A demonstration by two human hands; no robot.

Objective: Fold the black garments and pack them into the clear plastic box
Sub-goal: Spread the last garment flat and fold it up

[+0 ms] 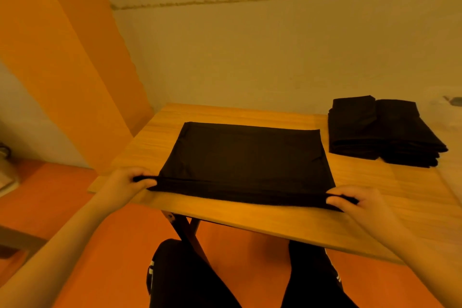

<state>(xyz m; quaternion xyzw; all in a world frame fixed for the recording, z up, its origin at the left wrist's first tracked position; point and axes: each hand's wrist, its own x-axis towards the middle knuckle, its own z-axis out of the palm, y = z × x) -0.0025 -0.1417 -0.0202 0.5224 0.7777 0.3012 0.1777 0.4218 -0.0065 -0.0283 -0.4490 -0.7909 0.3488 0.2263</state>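
Left hand (126,184): pinches the garment's near left corner.
Garment (246,157): black, flat, smooth, near edge folded, mid table (375,197).
Right hand (360,204): pinches the near right corner.
Stack (380,130): folded black clothes, far right corner.
Hard to see: fabric detail.

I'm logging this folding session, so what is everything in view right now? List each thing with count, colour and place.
garment being folded: one, black, flat on the table's middle, near edge lifted
folded garments: two stacks side by side, black, table's far right
table: one, light wood, dark crossed legs underneath
floor: orange, under the table
wall: pale, with an orange panel at left
clear plastic box: not in view
legs: two, black trousers, under the table's near edge
left hand: pinches the garment's near left corner
right hand: pinches the near right corner
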